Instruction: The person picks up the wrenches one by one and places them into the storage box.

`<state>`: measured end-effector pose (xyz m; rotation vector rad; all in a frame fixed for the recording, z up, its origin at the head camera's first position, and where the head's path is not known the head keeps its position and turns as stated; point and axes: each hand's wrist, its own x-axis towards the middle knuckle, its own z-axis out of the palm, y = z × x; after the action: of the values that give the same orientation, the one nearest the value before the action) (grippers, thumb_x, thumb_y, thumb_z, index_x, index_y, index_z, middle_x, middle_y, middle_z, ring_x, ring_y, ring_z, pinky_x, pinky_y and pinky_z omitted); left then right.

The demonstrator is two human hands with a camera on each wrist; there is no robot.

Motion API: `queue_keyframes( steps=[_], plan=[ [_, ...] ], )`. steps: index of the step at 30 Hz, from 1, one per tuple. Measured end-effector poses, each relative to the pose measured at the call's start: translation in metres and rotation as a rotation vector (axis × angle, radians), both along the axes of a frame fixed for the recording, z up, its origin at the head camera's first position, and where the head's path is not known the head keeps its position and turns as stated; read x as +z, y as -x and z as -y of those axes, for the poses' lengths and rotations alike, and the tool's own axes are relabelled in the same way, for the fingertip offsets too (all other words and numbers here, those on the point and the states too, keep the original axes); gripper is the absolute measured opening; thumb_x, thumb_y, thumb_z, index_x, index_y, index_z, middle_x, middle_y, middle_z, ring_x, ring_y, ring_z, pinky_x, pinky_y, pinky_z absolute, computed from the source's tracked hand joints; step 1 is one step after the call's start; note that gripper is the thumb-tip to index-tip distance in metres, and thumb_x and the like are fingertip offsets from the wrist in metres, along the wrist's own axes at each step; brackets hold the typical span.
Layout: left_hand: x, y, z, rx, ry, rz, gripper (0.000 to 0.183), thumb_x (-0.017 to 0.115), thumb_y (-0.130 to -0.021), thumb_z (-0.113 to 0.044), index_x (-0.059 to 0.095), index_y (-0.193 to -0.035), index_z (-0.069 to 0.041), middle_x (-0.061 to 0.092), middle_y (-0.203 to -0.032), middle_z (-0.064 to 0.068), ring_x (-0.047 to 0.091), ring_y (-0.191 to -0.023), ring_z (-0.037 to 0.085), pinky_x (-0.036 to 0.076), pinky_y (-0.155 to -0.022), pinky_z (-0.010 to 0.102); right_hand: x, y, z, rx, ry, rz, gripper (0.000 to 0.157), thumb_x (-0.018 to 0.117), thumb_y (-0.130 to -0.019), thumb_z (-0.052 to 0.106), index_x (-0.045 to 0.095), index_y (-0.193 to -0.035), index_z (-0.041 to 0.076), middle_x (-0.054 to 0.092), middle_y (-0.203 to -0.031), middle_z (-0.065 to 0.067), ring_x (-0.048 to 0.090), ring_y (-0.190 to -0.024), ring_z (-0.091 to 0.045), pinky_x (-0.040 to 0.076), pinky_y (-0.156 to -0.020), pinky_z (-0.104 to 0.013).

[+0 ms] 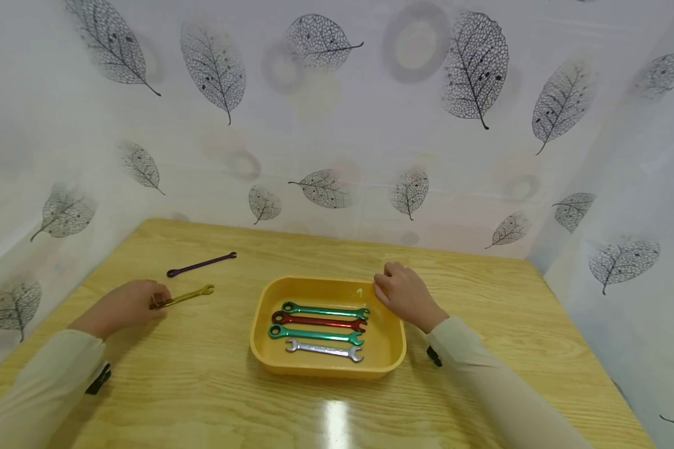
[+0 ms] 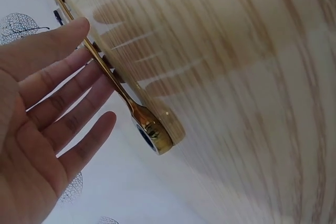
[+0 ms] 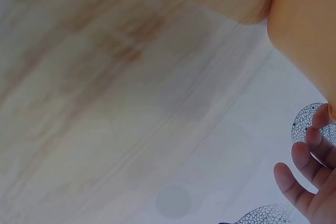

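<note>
At the table's left side my left hand [image 1: 131,304] pinches a gold ratchet wrench [image 1: 191,294] between thumb and fingers. In the left wrist view the wrench [image 2: 118,85] slants close over the tabletop, its ring end lowest. Beyond it lies a purple wrench [image 1: 202,265]. My right hand [image 1: 407,294] grips the back right rim of a yellow tray [image 1: 328,372]; the right wrist view shows its fingers [image 3: 304,169] outside the tray wall [image 3: 304,24]. Inside the tray lie a green wrench [image 1: 326,310], a red wrench [image 1: 317,321], another green wrench [image 1: 314,335] and a silver open-end wrench [image 1: 322,350].
The wooden table [image 1: 202,386] carries the tray near its middle. A pale curtain [image 1: 337,125] with leaf prints hangs behind the table's back edge and along both sides.
</note>
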<state>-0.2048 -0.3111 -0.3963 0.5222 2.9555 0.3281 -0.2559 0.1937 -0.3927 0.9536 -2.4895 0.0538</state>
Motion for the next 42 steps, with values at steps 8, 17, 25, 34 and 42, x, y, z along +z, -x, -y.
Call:
queue_keyframes(
  steps=[8,17,25,34,42],
  plan=[
    [0.001,-0.001,0.006,0.052,-0.087,0.025,0.021,0.072,-0.077,-0.008,0.068,-0.097,-0.002,0.068,-0.085,0.006,0.062,-0.075,0.018,0.052,-0.065,0.038,-0.001,0.0,0.0,0.006,0.003,-0.001,0.012,0.06,-0.088,0.017,0.063,-0.077,0.012,0.042,-0.068,-0.002,0.033,-0.06,-0.013,0.03,-0.055,-0.024],
    [0.001,-0.001,0.007,0.06,-0.069,-0.005,0.012,0.072,-0.077,-0.009,0.071,-0.088,-0.004,0.069,-0.085,0.007,0.064,-0.075,0.019,0.053,-0.069,0.04,-0.003,-0.001,0.0,0.003,0.007,0.015,0.012,0.06,-0.088,0.017,0.063,-0.077,0.012,0.041,-0.068,-0.002,0.032,-0.06,-0.012,0.03,-0.055,-0.023],
    [0.003,0.0,0.009,0.076,-0.058,-0.018,0.009,0.071,-0.078,-0.01,0.072,-0.085,-0.005,0.07,-0.081,0.006,0.064,-0.071,0.018,0.053,-0.066,0.039,-0.001,-0.001,0.0,0.008,0.015,0.019,0.013,0.06,-0.088,0.017,0.063,-0.077,0.012,0.041,-0.067,-0.002,0.032,-0.06,-0.012,0.03,-0.055,-0.023],
    [0.002,0.0,0.007,0.083,-0.062,-0.051,0.006,0.07,-0.079,-0.009,0.073,-0.084,-0.006,0.07,-0.081,0.005,0.063,-0.07,0.016,0.052,-0.065,0.038,0.0,0.001,-0.002,0.016,0.016,0.025,0.014,0.06,-0.088,0.017,0.062,-0.076,0.011,0.041,-0.067,-0.002,0.032,-0.06,-0.012,0.03,-0.056,-0.024],
    [-0.005,-0.003,0.011,0.11,-0.077,-0.051,0.007,0.07,-0.079,-0.009,0.071,-0.085,-0.005,0.068,-0.079,0.005,0.059,-0.067,0.014,0.051,-0.062,0.036,-0.001,0.001,0.0,0.017,0.025,0.032,0.014,0.06,-0.088,0.017,0.061,-0.076,0.011,0.04,-0.067,-0.002,0.031,-0.059,-0.012,0.03,-0.056,-0.023]
  ],
)
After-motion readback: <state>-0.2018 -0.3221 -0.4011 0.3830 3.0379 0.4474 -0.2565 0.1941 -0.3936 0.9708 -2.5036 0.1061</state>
